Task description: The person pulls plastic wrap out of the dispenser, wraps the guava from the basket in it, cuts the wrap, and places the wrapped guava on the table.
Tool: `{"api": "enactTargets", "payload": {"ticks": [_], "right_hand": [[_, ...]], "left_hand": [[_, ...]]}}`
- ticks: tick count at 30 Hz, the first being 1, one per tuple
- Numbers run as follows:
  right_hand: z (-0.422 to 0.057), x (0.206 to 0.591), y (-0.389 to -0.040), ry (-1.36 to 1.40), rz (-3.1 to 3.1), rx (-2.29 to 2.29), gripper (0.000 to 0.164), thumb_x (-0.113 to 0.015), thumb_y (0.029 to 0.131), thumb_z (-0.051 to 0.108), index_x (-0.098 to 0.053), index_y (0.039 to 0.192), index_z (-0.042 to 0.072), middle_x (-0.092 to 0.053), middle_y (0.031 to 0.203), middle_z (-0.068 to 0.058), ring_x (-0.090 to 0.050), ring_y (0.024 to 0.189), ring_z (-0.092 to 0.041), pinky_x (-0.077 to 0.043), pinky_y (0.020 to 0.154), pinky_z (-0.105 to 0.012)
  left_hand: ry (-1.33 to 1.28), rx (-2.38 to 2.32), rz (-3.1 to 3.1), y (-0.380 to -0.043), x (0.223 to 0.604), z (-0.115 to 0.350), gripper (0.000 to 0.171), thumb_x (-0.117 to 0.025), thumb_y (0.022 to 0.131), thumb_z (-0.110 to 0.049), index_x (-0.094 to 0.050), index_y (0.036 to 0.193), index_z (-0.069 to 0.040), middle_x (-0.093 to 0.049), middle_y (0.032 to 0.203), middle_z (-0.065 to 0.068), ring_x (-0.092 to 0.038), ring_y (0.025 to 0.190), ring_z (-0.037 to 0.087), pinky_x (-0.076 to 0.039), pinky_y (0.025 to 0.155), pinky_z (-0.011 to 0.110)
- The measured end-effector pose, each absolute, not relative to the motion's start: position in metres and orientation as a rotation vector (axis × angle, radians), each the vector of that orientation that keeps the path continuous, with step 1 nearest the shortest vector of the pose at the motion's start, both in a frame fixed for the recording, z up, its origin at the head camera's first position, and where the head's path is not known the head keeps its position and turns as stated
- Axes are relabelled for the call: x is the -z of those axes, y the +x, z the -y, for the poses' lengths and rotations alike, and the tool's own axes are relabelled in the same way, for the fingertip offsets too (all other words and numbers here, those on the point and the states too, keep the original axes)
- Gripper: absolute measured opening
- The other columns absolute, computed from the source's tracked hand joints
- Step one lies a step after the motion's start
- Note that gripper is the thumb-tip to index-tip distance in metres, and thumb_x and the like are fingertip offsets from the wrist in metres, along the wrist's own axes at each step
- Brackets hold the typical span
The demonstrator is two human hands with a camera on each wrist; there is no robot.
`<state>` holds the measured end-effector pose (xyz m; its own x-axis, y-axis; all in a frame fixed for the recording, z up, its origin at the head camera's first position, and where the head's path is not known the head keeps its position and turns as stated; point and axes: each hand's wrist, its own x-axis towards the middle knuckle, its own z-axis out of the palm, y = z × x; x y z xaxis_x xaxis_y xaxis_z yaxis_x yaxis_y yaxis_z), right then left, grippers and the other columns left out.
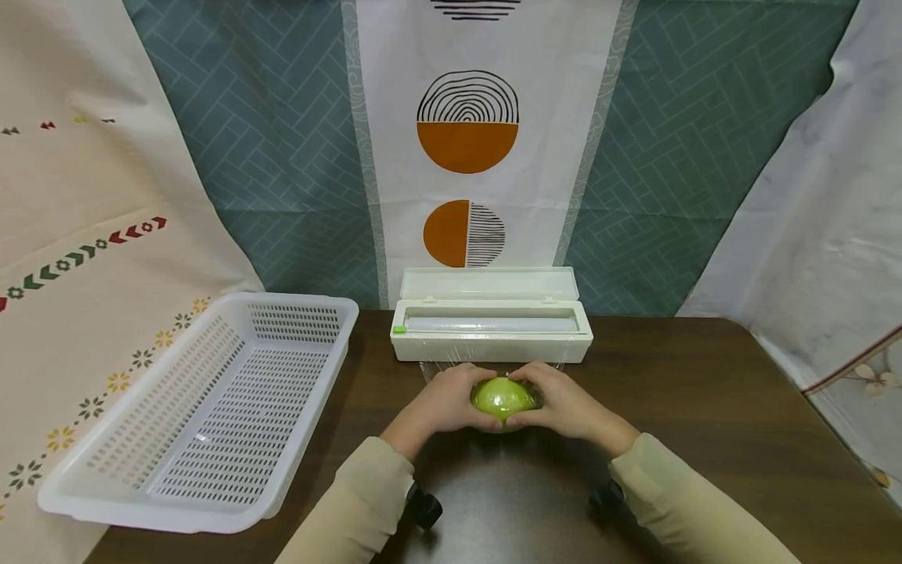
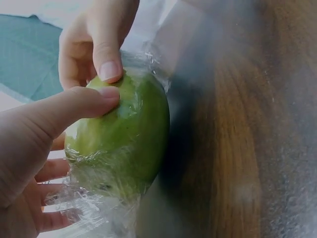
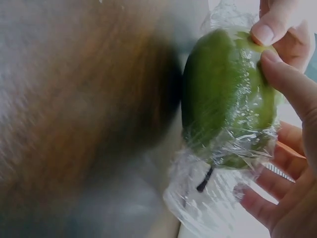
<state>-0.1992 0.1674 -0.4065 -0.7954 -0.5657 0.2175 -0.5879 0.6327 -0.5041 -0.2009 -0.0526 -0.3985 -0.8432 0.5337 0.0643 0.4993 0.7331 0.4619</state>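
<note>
A green pear (image 1: 503, 398) sits between both hands in front of the white cling film box, with clear cling film (image 3: 247, 106) around it. My left hand (image 1: 451, 401) grips it from the left and my right hand (image 1: 566, 405) from the right. Both thumbs press the film on the near side, their tips close together. In the right wrist view a dark stem (image 3: 205, 179) shows through loose, crumpled film at one end. More bunched film (image 2: 94, 208) gathers by the left fingers. The pear's underside is hidden in the head view.
The white cling film box (image 1: 493, 348) stands behind the hands, lid (image 1: 488, 283) raised, a roll (image 1: 491, 323) inside and a green slider (image 1: 399, 330) at its left. A white slotted basket (image 1: 282, 478) lies at the left of the dark wooden table (image 1: 705, 439). Cloths hang behind.
</note>
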Motion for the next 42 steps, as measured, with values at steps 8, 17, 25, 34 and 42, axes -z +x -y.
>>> {"api": "enactTargets", "payload": {"ticks": [8, 17, 25, 34, 42], "right_hand": [[-0.169, 0.401, -0.206, 1.027, 2.838, -0.861, 0.06, -0.077, 0.073, 0.048, -0.062, 0.116, 0.01, -0.062, 0.109, -0.001, -0.058, 0.096, -0.013, -0.05, 0.08, -0.03], [-0.166, 0.4, -0.205, 0.966, 2.836, -0.853, 0.063, -0.076, 0.074, 0.047, -0.06, 0.121, 0.007, -0.062, 0.118, -0.004, -0.059, 0.104, -0.019, -0.049, 0.087, -0.038], [-0.168, 0.401, -0.207, 0.975, 2.802, -0.905, 0.051, -0.076, 0.077, 0.04, -0.062, 0.116, 0.009, -0.06, 0.106, 0.0, -0.057, 0.091, -0.013, -0.05, 0.079, -0.031], [-0.169, 0.399, -0.214, 1.029, 2.821, -0.871, 0.05, -0.073, 0.081, 0.036, -0.061, 0.119, 0.005, -0.06, 0.108, -0.004, -0.058, 0.096, -0.015, -0.05, 0.083, -0.035], [-0.168, 0.397, -0.214, 0.957, 2.846, -0.872, 0.055, -0.072, 0.081, 0.038, -0.059, 0.122, 0.004, -0.063, 0.114, -0.006, -0.059, 0.102, -0.019, -0.048, 0.088, -0.041]], "left_hand": [[0.893, -0.652, -2.958, -0.195, 0.395, 0.052, 0.064, -0.081, 0.068, -0.045, -0.06, 0.122, -0.017, -0.06, 0.114, 0.0, -0.058, 0.099, 0.016, -0.046, 0.088, 0.04], [0.856, -0.722, -2.861, -0.206, 0.389, 0.055, 0.059, -0.08, 0.071, -0.041, -0.063, 0.12, -0.012, -0.063, 0.109, 0.001, -0.056, 0.09, 0.013, -0.046, 0.075, 0.027], [0.846, -0.769, -2.816, -0.212, 0.388, 0.057, 0.059, -0.079, 0.074, -0.038, -0.061, 0.122, -0.01, -0.061, 0.116, 0.004, -0.056, 0.097, 0.015, -0.047, 0.08, 0.029], [0.835, -0.769, -2.812, -0.214, 0.385, 0.057, 0.056, -0.08, 0.073, -0.035, -0.06, 0.12, -0.01, -0.058, 0.119, 0.005, -0.056, 0.105, 0.02, -0.048, 0.087, 0.035], [0.865, -0.793, -2.78, -0.221, 0.385, 0.057, 0.054, -0.079, 0.076, -0.032, -0.061, 0.12, -0.006, -0.061, 0.114, 0.008, -0.056, 0.103, 0.02, -0.047, 0.087, 0.034]]}}
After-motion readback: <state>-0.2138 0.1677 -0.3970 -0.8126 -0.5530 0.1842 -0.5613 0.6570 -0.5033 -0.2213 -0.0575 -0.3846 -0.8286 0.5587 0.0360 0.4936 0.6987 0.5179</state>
